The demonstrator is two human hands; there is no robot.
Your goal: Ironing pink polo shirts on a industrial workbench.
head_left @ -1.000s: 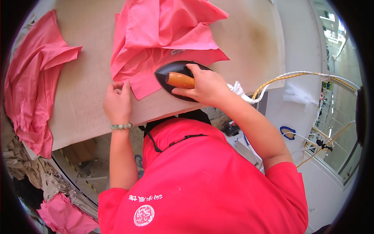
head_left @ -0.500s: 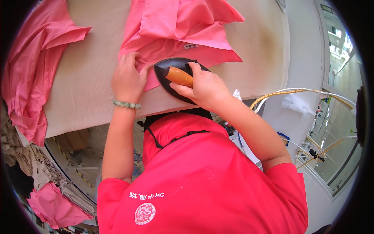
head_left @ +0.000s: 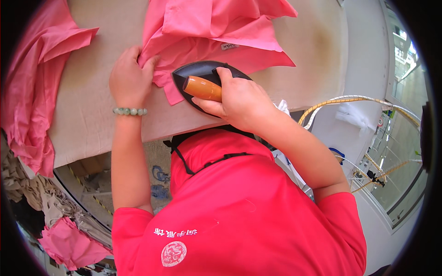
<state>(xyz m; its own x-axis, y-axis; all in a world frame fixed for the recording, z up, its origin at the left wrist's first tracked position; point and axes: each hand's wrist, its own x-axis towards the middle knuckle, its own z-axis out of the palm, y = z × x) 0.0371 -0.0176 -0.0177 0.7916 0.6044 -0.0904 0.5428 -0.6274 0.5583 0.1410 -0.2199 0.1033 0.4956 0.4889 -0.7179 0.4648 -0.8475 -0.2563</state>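
Observation:
My right hand [head_left: 241,99] is wrapped round the orange-brown handle of a dark iron [head_left: 189,71]. The iron's pointed end faces left, and it rests on the near edge of a pink garment [head_left: 207,50] laid out on the covered ironing table [head_left: 106,101]. A small white tag [head_left: 229,46] shows on the cloth just beyond the iron. At the garment's left edge, my left hand [head_left: 131,76] pinches the cloth between thumb and fingers. A green bead bracelet [head_left: 130,111] circles the left wrist.
Another pink garment [head_left: 39,83] hangs over the table's left end. Below left lies a heap of beige cloth [head_left: 60,202] with a pink piece [head_left: 73,244] on it. White and yellow hoses [head_left: 340,101] arch at the right, beside a white surface [head_left: 331,133].
My left hand has moved left and away from me along the garment's edge. The iron has slid slightly left and farther from me in my right hand.

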